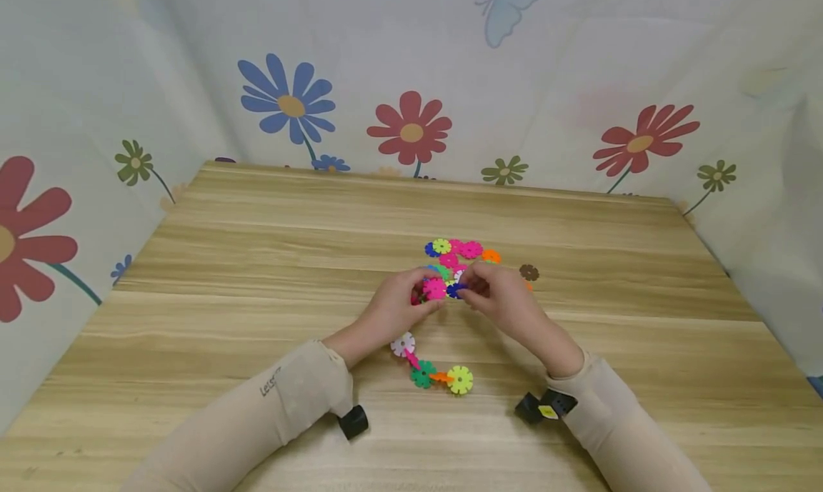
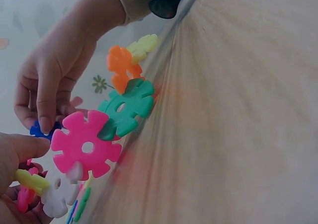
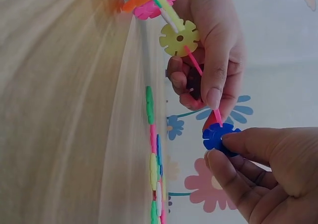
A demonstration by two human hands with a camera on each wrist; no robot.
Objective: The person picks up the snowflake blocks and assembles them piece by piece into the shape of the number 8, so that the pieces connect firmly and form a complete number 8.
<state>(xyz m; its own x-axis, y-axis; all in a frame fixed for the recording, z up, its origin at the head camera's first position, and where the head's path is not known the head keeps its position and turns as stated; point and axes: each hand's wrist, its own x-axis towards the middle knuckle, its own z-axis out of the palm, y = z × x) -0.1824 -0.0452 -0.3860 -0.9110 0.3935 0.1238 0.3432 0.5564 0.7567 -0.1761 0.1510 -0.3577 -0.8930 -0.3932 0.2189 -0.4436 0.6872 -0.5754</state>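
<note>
Both hands meet over the table's middle in the head view. My left hand [image 1: 392, 303] pinches a pink notched interlocking disc [image 1: 434, 288] between thumb and fingers. Between its thumb and fingertips, my right hand [image 1: 508, 303] holds a dark blue disc [image 3: 218, 137], whose edge meets the pink disc's edge in the right wrist view. From the left hand a chain of slotted-together discs curves toward the person, with a white disc [image 1: 403, 344], a green disc [image 1: 423, 374], an orange disc [image 1: 441, 377] and a yellow disc [image 1: 459, 380]. The left fingers partly hide the chain's upper part.
Behind the hands, several loose discs lie flat on the wooden table [image 1: 289, 228], among them a pink disc [image 1: 471, 249] and an orange disc [image 1: 491, 256]. A brown disc [image 1: 529, 272] lies right of the right hand. A flower-printed cloth [image 1: 527, 121] surrounds the table.
</note>
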